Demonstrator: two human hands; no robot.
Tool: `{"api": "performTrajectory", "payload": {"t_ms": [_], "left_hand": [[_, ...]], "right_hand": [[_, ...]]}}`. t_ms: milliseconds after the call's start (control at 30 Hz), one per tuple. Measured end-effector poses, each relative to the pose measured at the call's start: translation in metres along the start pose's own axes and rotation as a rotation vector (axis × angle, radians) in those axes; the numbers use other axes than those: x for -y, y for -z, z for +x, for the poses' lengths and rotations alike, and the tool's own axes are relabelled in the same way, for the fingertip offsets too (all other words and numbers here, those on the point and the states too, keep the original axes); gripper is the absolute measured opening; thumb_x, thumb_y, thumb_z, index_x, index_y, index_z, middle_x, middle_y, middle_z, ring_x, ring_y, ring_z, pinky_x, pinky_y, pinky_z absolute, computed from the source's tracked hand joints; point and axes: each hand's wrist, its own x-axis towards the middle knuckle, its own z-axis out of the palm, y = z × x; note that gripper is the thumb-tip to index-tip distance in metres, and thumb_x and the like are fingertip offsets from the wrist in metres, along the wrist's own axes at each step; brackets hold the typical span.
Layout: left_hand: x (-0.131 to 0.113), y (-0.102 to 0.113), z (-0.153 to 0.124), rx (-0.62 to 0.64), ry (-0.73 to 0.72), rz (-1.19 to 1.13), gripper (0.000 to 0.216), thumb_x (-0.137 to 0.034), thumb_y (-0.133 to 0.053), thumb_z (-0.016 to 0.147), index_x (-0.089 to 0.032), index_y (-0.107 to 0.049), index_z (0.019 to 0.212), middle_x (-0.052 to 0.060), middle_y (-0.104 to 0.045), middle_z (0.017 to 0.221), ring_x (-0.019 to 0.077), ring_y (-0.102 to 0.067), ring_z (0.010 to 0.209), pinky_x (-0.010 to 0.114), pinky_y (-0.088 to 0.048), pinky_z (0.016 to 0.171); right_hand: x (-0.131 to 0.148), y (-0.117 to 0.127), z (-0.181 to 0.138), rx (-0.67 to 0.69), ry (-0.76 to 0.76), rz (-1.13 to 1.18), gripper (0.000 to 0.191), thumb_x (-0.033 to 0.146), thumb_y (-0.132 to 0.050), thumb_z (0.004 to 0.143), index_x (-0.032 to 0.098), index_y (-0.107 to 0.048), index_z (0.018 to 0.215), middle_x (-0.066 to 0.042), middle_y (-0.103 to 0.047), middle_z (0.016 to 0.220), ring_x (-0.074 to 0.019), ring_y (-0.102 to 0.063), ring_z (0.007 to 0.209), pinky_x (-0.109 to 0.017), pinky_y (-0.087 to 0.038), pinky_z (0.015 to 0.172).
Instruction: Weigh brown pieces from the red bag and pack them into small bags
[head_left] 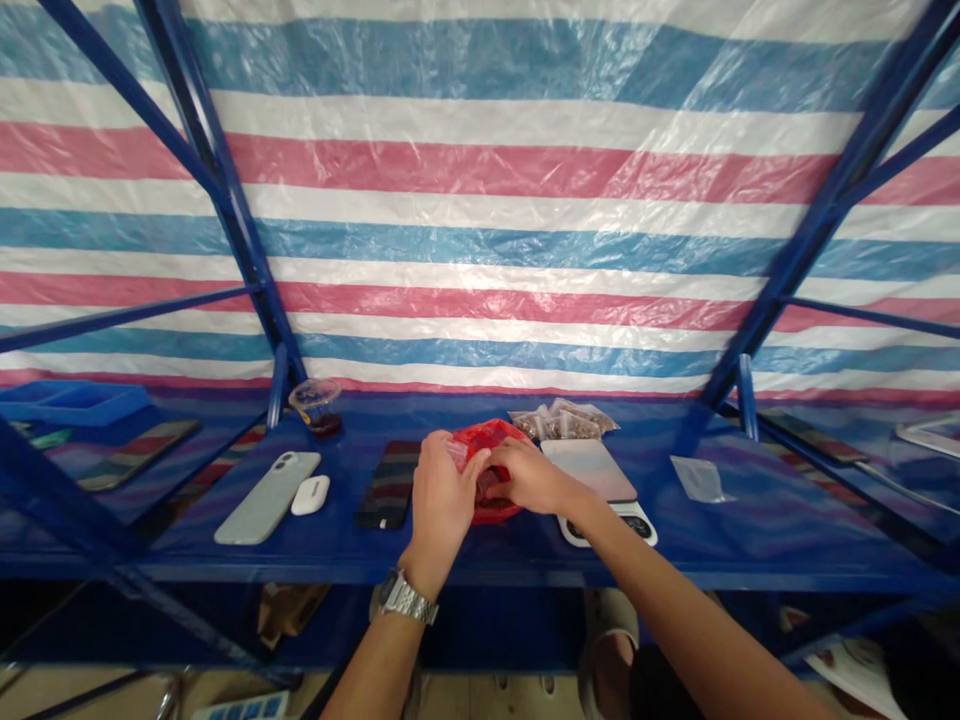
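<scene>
At lower centre, the left hand (441, 500) and right hand (529, 476) both grip a red bag (487, 445) on the blue shelf (750, 535), covering most of it; its contents are unclear. The right forearm hides part of the scale (596, 470). Farther back, small packets (562, 422) look blurry.

Bare blue shelf (787, 520) lies open right of the white digital scale (600, 480). Left, a dark phone (388, 484), a white case (310, 494) and a slanting blue steel brace (247, 250) crowd in.
</scene>
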Motion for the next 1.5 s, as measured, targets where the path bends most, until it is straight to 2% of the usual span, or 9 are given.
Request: {"api": "performTrajectory", "payload": {"t_ms": [200, 367, 467, 733, 900, 1000, 1167, 1367, 1500], "left_hand": [[-0.013, 0.008, -0.005, 0.172, 0.156, 0.387, 0.033, -0.036, -0.066, 0.092, -0.014, -0.05, 0.111, 0.018, -0.061, 0.114, 0.0295, -0.069, 0.096, 0.037, -0.053, 0.079], [-0.016, 0.012, -0.003, 0.407, 0.22, 0.498, 0.025, -0.026, -0.062, 0.093, -0.014, -0.049, 0.112, 0.019, -0.07, 0.105, 0.0352, -0.069, 0.106, 0.034, -0.048, 0.078], [-0.009, 0.01, 0.002, 0.362, 0.229, 0.396, 0.017, -0.013, -0.054, 0.091, -0.018, -0.05, 0.107, 0.015, -0.073, 0.099, 0.0334, -0.071, 0.099, 0.034, -0.044, 0.074], [0.004, 0.004, 0.018, 0.036, 0.251, -0.096, 0.023, -0.004, -0.059, 0.079, -0.022, -0.052, 0.092, 0.0, -0.065, 0.076, 0.0187, -0.064, 0.071, 0.027, -0.044, 0.07], [-0.001, 0.009, 0.019, -0.189, 0.1, -0.218, 0.027, -0.008, -0.059, 0.083, -0.022, -0.057, 0.106, 0.0, -0.066, 0.088, 0.017, -0.063, 0.076, 0.027, -0.047, 0.074], [0.004, 0.007, 0.014, -0.108, 0.048, -0.144, 0.028, -0.005, -0.056, 0.083, -0.021, -0.057, 0.105, 0.002, -0.066, 0.093, 0.0182, -0.063, 0.082, 0.028, -0.046, 0.078], [0.018, -0.01, 0.006, 0.118, 0.141, -0.085, 0.027, 0.003, -0.056, 0.078, -0.021, -0.055, 0.092, 0.0, -0.061, 0.081, 0.017, -0.06, 0.074, 0.027, -0.041, 0.073], [0.014, -0.032, 0.003, 0.169, 0.297, -0.336, 0.026, 0.002, -0.059, 0.074, -0.02, -0.056, 0.087, -0.003, -0.061, 0.072, 0.0156, -0.059, 0.068, 0.026, -0.04, 0.068], [0.007, -0.041, 0.005, 0.134, 0.357, -0.453, 0.018, -0.004, -0.059, 0.076, -0.017, -0.06, 0.089, 0.0, -0.066, 0.077, 0.016, -0.062, 0.073, 0.026, -0.045, 0.069]], "right_hand": [[-0.006, 0.008, -0.01, 0.029, -0.046, -0.055, 0.029, 0.01, -0.077, 0.079, 0.024, -0.077, 0.105, -0.004, -0.077, 0.109, -0.0266, -0.064, 0.109, -0.043, -0.04, 0.101], [-0.004, 0.01, -0.022, 0.003, -0.094, -0.13, 0.028, 0.009, -0.073, 0.083, 0.023, -0.074, 0.107, -0.004, -0.076, 0.115, -0.0279, -0.061, 0.116, -0.044, -0.038, 0.103], [-0.001, 0.01, -0.027, -0.046, -0.115, -0.198, 0.027, 0.008, -0.07, 0.084, 0.022, -0.071, 0.107, -0.005, -0.074, 0.115, -0.0281, -0.06, 0.117, -0.044, -0.037, 0.104], [-0.009, 0.01, -0.018, -0.083, -0.21, -0.221, 0.03, 0.004, -0.059, 0.089, 0.016, -0.065, 0.116, -0.011, -0.067, 0.12, -0.0244, -0.063, 0.111, -0.038, -0.044, 0.1], [0.0, 0.029, -0.014, -0.317, -0.189, -0.239, 0.027, 0.015, -0.054, 0.098, 0.018, -0.061, 0.124, -0.014, -0.063, 0.128, -0.0263, -0.06, 0.115, -0.042, -0.044, 0.103], [0.01, 0.032, -0.019, -0.252, -0.183, -0.318, 0.026, 0.015, -0.056, 0.097, 0.019, -0.063, 0.121, -0.013, -0.065, 0.126, -0.028, -0.059, 0.118, -0.043, -0.043, 0.104], [0.014, 0.02, -0.031, -0.022, -0.264, -0.429, 0.019, 0.015, -0.064, 0.091, 0.019, -0.069, 0.109, -0.01, -0.071, 0.112, -0.0293, -0.06, 0.114, -0.042, -0.044, 0.101], [0.012, 0.016, -0.027, 0.008, -0.357, -0.494, 0.028, 0.008, -0.059, 0.088, 0.018, -0.069, 0.112, -0.012, -0.072, 0.114, -0.0296, -0.059, 0.114, -0.039, -0.041, 0.097], [0.013, 0.018, -0.022, 0.008, -0.37, -0.451, 0.028, 0.011, -0.063, 0.084, 0.019, -0.07, 0.111, -0.011, -0.074, 0.113, -0.0292, -0.059, 0.114, -0.038, -0.04, 0.098]]}}
